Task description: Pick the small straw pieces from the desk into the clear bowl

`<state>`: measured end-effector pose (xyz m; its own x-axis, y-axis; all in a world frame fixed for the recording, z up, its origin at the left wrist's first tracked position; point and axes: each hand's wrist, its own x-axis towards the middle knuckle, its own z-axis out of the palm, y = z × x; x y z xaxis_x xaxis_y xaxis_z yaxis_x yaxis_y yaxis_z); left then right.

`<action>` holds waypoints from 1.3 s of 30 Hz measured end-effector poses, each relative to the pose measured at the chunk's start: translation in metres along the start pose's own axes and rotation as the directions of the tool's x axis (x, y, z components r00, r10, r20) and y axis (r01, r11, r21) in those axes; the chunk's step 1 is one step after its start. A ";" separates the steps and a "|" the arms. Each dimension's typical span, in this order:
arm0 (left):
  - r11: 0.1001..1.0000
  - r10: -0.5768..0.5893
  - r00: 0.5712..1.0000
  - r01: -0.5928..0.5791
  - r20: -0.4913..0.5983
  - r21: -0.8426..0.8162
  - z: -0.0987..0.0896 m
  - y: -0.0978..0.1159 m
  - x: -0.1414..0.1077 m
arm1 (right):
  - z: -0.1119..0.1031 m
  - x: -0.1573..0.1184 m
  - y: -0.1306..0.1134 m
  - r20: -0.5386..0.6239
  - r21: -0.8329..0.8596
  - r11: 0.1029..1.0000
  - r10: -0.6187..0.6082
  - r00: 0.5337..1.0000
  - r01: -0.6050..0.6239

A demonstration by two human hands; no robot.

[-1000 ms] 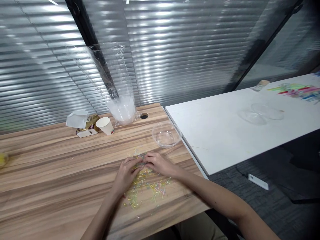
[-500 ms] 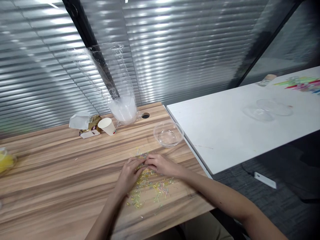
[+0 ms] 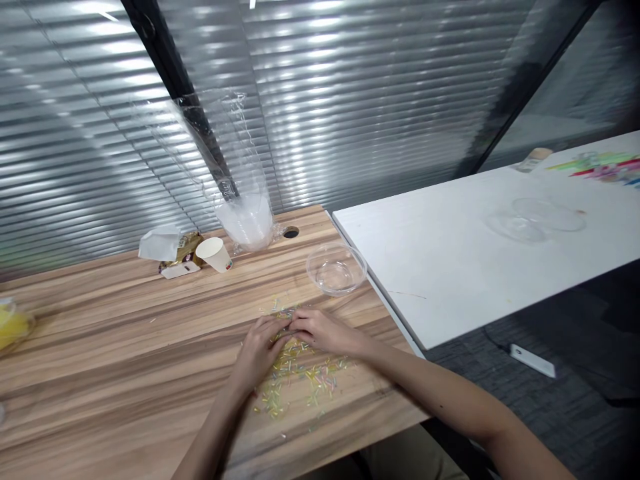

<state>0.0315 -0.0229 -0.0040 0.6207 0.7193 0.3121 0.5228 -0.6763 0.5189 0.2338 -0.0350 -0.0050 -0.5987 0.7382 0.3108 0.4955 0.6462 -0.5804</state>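
Note:
Many small thin tube-like pieces (image 3: 320, 379), yellow, green, pink and blue, are scattered on the wooden table (image 3: 150, 373) in front of me. My left hand (image 3: 263, 343) rests low over them, its fingers bent and closed. Meeting it at the fingertips, my right hand (image 3: 320, 330) has its fingers curled together in a pinch. Whatever sits between the fingertips is hidden or too small to name. Beyond my right hand stands a clear plastic bowl (image 3: 336, 268), close to the table's right edge.
At the back stand a paper cup (image 3: 214, 255), a tissue pack (image 3: 181, 255) and a clear bag with white contents (image 3: 250, 223). A yellow-filled container (image 3: 14, 325) is at far left. The white table (image 3: 430, 247) on the right holds clear lids (image 3: 549, 215) and colourful strips (image 3: 613, 167).

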 end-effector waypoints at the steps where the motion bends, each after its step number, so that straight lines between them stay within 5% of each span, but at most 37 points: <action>1: 1.000 0.003 1.000 -0.003 -0.002 0.001 0.000 0.000 0.000 | 0.000 0.000 0.000 0.002 -0.001 1.000 0.003 1.000 -0.003; 39: 0.998 0.052 0.999 -0.052 0.017 0.046 0.002 -0.003 -0.001 | -0.002 -0.003 -0.002 0.032 0.006 1.000 -0.002 0.999 0.002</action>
<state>0.0301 -0.0223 -0.0071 0.6566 0.6806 0.3252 0.5156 -0.7196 0.4650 0.2356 -0.0376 -0.0035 -0.6200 0.7300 0.2876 0.4904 0.6467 -0.5842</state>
